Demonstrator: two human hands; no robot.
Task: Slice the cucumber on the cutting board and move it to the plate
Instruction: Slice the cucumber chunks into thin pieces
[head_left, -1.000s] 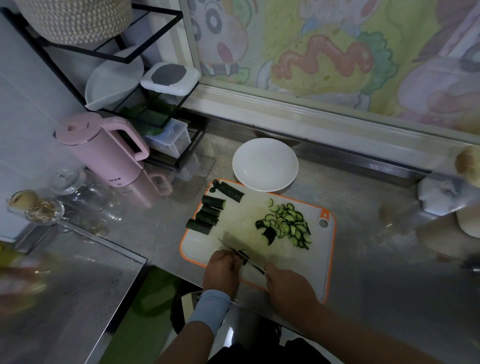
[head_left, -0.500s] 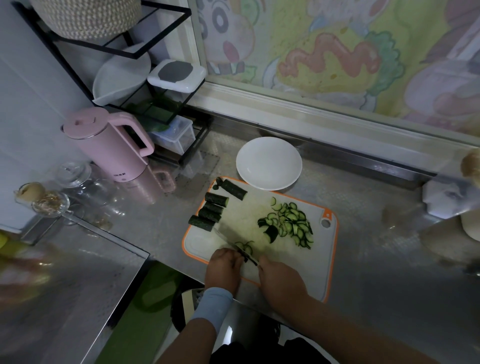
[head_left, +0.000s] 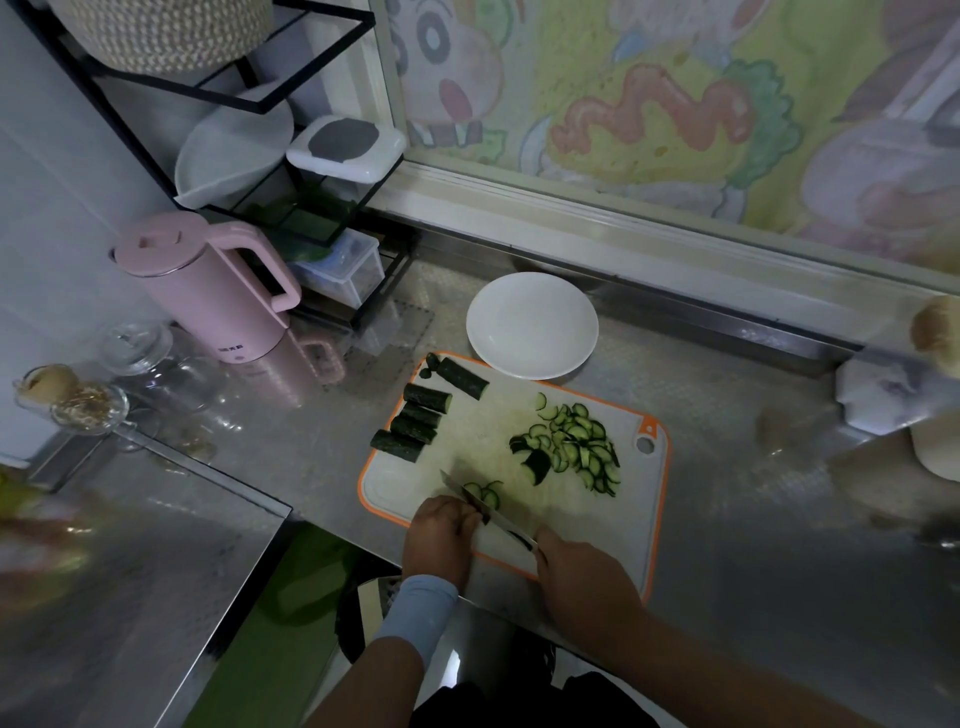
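I can't read any text from here. The pink kettle (head_left: 208, 296) carries a small dark mark low on its side, near the base, but it is too small and blurred for me to make out letters or numbers.

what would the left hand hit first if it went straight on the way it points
Likely the knife, its blade lying right across the front of the left hand; fresh cucumber slices sit just beyond.
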